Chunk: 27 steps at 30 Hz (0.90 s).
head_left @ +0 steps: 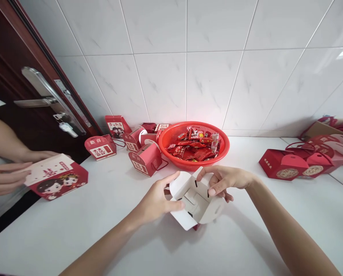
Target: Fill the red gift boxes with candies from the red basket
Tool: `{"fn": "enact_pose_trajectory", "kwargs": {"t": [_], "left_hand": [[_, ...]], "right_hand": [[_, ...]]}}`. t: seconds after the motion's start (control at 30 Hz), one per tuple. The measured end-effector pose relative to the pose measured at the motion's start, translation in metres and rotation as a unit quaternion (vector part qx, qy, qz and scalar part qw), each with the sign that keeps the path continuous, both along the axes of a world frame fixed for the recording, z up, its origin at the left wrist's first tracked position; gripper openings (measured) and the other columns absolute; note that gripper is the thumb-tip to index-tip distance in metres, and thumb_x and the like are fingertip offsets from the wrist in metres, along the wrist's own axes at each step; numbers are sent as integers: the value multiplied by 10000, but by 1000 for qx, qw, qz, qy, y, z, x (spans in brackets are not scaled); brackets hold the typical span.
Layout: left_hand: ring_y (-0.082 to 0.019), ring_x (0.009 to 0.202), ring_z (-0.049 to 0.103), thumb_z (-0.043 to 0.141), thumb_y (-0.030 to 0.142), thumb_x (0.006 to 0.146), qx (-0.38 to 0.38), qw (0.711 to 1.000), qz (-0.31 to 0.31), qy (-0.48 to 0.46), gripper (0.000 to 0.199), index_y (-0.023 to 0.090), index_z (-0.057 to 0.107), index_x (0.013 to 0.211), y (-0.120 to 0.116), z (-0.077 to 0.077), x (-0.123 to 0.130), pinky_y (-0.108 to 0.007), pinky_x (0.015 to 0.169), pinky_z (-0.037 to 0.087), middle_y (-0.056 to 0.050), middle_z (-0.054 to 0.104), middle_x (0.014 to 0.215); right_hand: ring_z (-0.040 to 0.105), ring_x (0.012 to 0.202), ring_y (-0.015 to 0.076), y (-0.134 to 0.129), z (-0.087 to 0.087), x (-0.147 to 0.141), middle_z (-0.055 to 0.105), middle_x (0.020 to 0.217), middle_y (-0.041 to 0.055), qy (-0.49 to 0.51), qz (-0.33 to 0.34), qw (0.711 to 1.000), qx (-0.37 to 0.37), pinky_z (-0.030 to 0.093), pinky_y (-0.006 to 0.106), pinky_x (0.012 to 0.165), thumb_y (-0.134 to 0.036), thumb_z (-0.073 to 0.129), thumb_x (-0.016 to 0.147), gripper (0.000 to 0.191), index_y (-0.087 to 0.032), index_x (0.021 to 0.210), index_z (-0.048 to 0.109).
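An opened paper candy box [198, 209], white inside with its flaps folded outward, sits on the white table in front of me. My left hand [159, 200] grips its left side, the thumb lying over the inner edge. On the right wall and far flap, my right hand [224, 182] is closed with the thumb inside and fingers beyond. No sweets show inside the box; small dark slots mark its walls. Just behind it stands a red plastic basket [194, 165] filled with red-wrapped sweets [196, 143].
Several red gift boxes [145, 159] stand left of the basket. More dark-red boxes [285, 163] are grouped at the right, near a cardboard carton [320, 128]. At the left, another person's hands [9, 178] hold a printed red box [59, 178] beside a door [13, 46].
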<state>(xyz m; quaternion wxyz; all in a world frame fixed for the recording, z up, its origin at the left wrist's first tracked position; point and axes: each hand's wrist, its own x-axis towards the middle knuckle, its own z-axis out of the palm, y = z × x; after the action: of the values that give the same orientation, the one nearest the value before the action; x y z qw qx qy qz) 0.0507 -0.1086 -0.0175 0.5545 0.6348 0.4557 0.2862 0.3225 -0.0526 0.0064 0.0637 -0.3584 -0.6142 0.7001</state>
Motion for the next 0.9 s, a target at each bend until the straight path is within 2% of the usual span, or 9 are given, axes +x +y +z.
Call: {"fn": "enact_pose_trajectory", "kwargs": {"t": [0.1, 0.27, 0.4, 0.5, 0.6, 0.7, 0.73, 0.83, 0.9], "left_hand": [[-358, 1287, 621, 877, 408, 664, -4, 1000, 14, -4, 997, 185, 459, 1542, -3, -4, -3, -457, 1013, 571, -147, 534, 1543], [-377, 1381, 544, 875, 427, 673, 25, 998, 51, -20, 991, 185, 463, 1542, 12, -13, -1, -509, 1075, 534, -158, 517, 1556], [-352, 1402, 525, 839, 452, 724, 103, 993, 44, 28, 784, 195, 601, 1425, 19, -9, 0, -495, 1124, 497, -147, 562, 1515], [-325, 1360, 563, 794, 470, 779, 168, 984, 24, 57, 558, 241, 704, 1280, 19, -1, -2, -483, 1115, 502, -120, 607, 1453], [-301, 1296, 612, 729, 493, 848, 207, 976, 21, 66, 407, 246, 755, 1170, 25, 10, -4, -473, 1097, 512, -112, 642, 1386], [-266, 1133, 693, 664, 476, 896, 250, 967, 21, 46, 327, 201, 784, 1026, 43, 28, -1, -422, 1007, 566, -110, 730, 1191], [-254, 1068, 711, 648, 468, 906, 260, 965, 20, 38, 320, 188, 783, 978, 53, 35, 1, -402, 963, 584, -104, 750, 1121], [-248, 1002, 722, 644, 440, 901, 280, 958, 40, 43, 296, 174, 768, 942, 91, 51, 11, -386, 929, 585, -85, 778, 1038], [-248, 983, 728, 661, 384, 871, 269, 960, 47, 59, 238, 175, 763, 920, 120, 55, 18, -383, 939, 578, -79, 789, 1024]], "right_hand": [[509, 405, 100, 4, -5, 0, 583, 516, -97, 12, 3, 1000, -2, 465, 210, 374, -437, 866, 681, 614, -197, 1171, 586], [553, 470, 103, 8, -4, 7, 600, 592, -82, 19, -70, 995, 71, 502, 251, 476, -461, 876, 687, 572, -179, 1117, 625], [608, 551, 126, 4, 11, 20, 650, 644, -42, 35, -85, 983, 161, 509, 293, 597, -465, 858, 726, 518, -162, 1099, 666], [634, 648, 156, 8, 24, 31, 682, 703, 1, 63, -187, 945, 260, 534, 334, 692, -502, 825, 759, 449, -164, 1029, 706], [682, 817, 216, 28, 30, 39, 747, 886, 75, 58, -319, 879, 350, 549, 395, 830, -527, 790, 770, 412, -176, 973, 719], [691, 961, 267, 63, 24, 37, 748, 1025, 122, -42, -421, 801, 424, 544, 428, 884, -465, 667, 844, 343, -170, 1015, 700], [684, 1016, 270, 75, 20, 33, 738, 1082, 128, -101, -430, 780, 443, 542, 427, 901, -416, 612, 870, 334, -168, 1080, 687], [666, 1071, 286, 109, 6, 16, 719, 1152, 121, -146, -400, 785, 449, 532, 428, 920, -280, 698, 769, 417, -180, 1174, 683], [662, 1079, 293, 123, -2, 3, 733, 1101, 84, -162, -363, 800, 450, 522, 405, 920, -201, 775, 664, 448, -216, 1108, 716]]}}
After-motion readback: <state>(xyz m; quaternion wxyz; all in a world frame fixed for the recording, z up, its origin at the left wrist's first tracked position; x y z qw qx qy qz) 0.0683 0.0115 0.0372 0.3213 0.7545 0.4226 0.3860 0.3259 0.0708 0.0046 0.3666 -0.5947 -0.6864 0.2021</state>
